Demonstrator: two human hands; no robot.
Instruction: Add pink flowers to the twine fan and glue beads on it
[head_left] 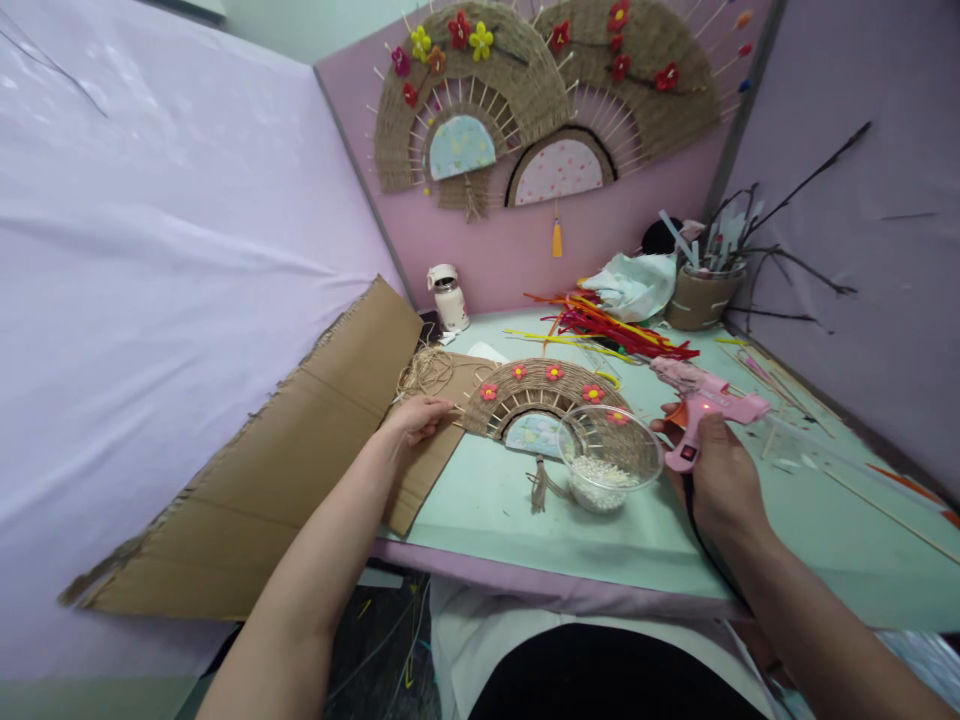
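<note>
A woven twine fan (574,378) with coral flowers lies on the table, a pale patterned half-circle at its lower middle and a tassel (538,484) below. At its left edge, my left hand (424,415) has its fingers closed on one of the fan's thin stick ends. On the right, my right hand (724,475) is wrapped round the grip of a pink glue gun (705,405), whose small red light is lit. Between the fan and my right hand stands a clear plastic bowl (600,495) of white beads, its rim overlapping the fan's right part in view.
Cardboard (300,450) leans at the left; a flat piece lies under my left hand. Tangled twine (429,370) and a white bottle (450,300) are behind it. Red and yellow pipe cleaners (622,328) and a brown pot (701,300) with branches stand at the back right.
</note>
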